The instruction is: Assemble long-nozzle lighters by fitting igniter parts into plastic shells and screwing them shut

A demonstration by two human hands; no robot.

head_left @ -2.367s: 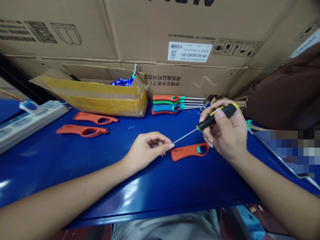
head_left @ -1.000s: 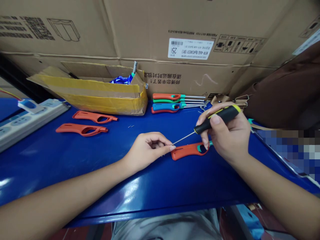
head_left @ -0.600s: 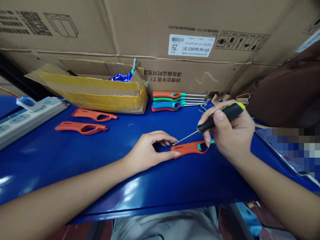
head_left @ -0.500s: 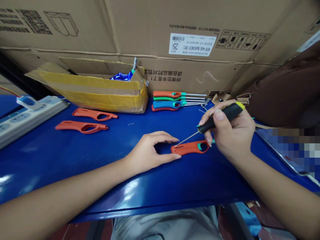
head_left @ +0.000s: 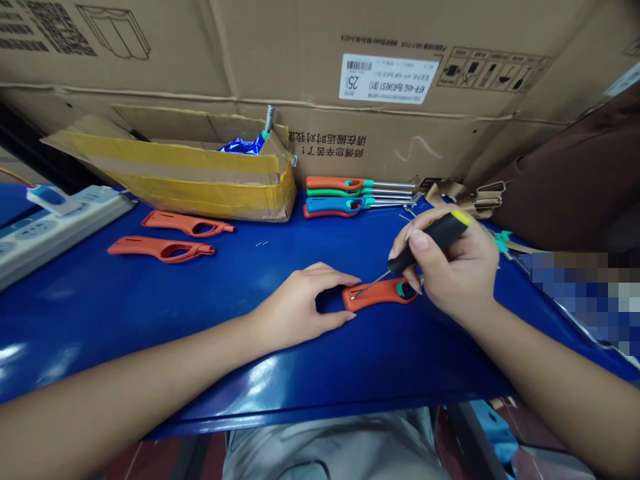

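Observation:
An orange gas lighter [head_left: 380, 293] lies flat on the blue table, its black slot facing up and a green trigger in its loop. My left hand [head_left: 295, 307] holds its rounded butt end between thumb and fingers. In my right hand [head_left: 460, 267] is a screwdriver [head_left: 430, 243] with a black and yellow handle, fingers wrapped around it. The thin shaft slants down leftward, and its tip meets the lighter near the butt end. My right fingers hide the lighter's nozzle end. Two small metal screws [head_left: 263, 244] lie beyond my left hand.
Two orange lighter shells [head_left: 163, 249] lie at the left. A taped cardboard box [head_left: 200, 190] stands behind them, beside a white power strip [head_left: 60, 223]. Several finished-looking lighters [head_left: 335, 203] are stacked at the back. A brown object [head_left: 565, 173] and a phone-like device [head_left: 565, 300] sit right.
The screwdriver's handle has dropped and shifted left, with my right hand around it. Its tip sits slightly lower on the lighter. My left hand stays at the butt end.

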